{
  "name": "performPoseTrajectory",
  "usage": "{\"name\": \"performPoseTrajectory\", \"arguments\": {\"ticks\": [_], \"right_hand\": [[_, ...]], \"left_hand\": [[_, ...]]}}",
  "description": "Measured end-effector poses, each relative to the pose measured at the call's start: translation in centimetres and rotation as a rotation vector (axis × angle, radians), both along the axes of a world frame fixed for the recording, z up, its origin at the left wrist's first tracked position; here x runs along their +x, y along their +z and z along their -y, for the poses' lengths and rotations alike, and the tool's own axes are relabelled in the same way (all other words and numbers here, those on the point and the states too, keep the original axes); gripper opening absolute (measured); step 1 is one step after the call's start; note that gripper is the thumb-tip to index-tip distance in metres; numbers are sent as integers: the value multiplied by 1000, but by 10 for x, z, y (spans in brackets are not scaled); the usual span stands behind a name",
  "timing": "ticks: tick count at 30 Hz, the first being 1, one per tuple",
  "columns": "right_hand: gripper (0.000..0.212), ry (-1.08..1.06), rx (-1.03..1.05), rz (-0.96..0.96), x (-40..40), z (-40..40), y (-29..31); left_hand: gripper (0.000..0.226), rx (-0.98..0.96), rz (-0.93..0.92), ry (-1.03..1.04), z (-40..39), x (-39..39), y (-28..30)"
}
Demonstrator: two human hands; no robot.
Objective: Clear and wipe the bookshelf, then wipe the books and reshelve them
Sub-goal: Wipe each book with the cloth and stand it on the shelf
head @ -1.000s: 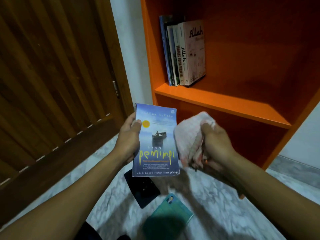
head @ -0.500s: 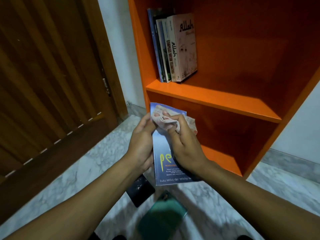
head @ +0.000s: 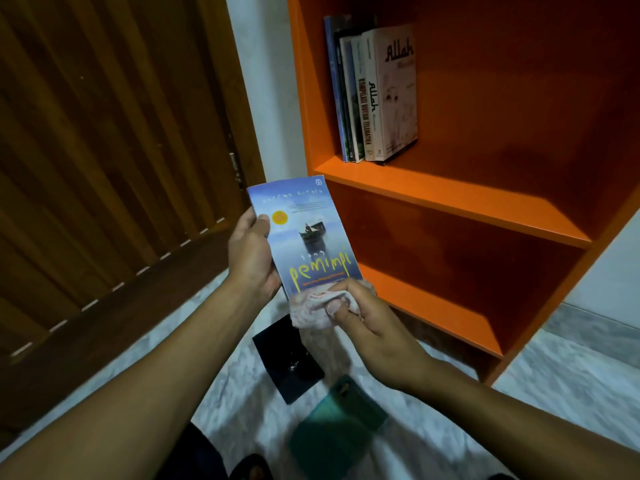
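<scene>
left hand (head: 251, 254): fingers curled round the left edge of a glossy blue paperback book with yellow "pemimpi" lettering (head: 304, 237), thumb pressed on the front cover; book upright, cover facing the camera, held in front of the shelf unit
right hand (head: 370, 327): fingers pinched on a crumpled pale pink cloth rag (head: 311, 306), rag pressed against the book's bottom edge
bookshelf: orange painted board bookshelf (head: 450, 199), smooth matte; a short row of upright shelved books (head: 374, 95) at the left end of the upper shelf, lower shelf bare
floor: pale veined marble floor (head: 571, 372), polished; a flat black book (head: 289, 358) and a teal book (head: 339, 420) lie on it below the hands
room: dark brown slatted wooden door (head: 104, 168) at left, white wall strip between door and shelf
</scene>
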State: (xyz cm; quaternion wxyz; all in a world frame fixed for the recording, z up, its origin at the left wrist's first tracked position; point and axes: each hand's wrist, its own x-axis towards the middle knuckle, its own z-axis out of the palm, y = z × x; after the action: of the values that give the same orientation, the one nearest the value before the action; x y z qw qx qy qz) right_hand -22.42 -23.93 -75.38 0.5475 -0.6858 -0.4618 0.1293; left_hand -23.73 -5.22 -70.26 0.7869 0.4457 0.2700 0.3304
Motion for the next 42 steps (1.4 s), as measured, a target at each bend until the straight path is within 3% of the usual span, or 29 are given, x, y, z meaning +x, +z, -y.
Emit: {"name": "performPoseTrajectory", "arguments": {"ticks": [4,7,10,13,17,21,26,28,31,35,39,42], "right_hand": [[36,15,-73,10,16,0,-3],[29,-100,-160,15,36,5,-10],[24,-282,-163,-187,53,12,-16],[41,-248,-196,-336,67,17,-14],[15,-121,-108,-441,70,15,-7],[23,-148,-21,-495,77,17,-1],[27,-241,30,-404,99,20,32],[30,-258,48,-375,109,22,50],[52,-270,46,-329,128,24,78],[18,-429,112,-252,158,26,117],[33,-650,211,-232,189,34,143],[22,-695,213,-228,204,46,154]], "left_hand": [[33,90,6,3,-7,-6,0],[32,181,3,-18,-7,-9,2],[30,335,0,-103,-3,-12,8],[26,447,-12,-204,6,-15,10],[28,471,9,-340,17,-15,9],[34,544,17,-380,17,-13,15],[31,712,-230,-472,-2,-10,20],[23,694,-279,-496,-2,-3,23],[17,688,-270,-484,4,16,36],[13,730,-198,-441,9,62,59],[19,817,-168,-336,19,131,68],[18,922,-166,-249,30,185,70]]}}
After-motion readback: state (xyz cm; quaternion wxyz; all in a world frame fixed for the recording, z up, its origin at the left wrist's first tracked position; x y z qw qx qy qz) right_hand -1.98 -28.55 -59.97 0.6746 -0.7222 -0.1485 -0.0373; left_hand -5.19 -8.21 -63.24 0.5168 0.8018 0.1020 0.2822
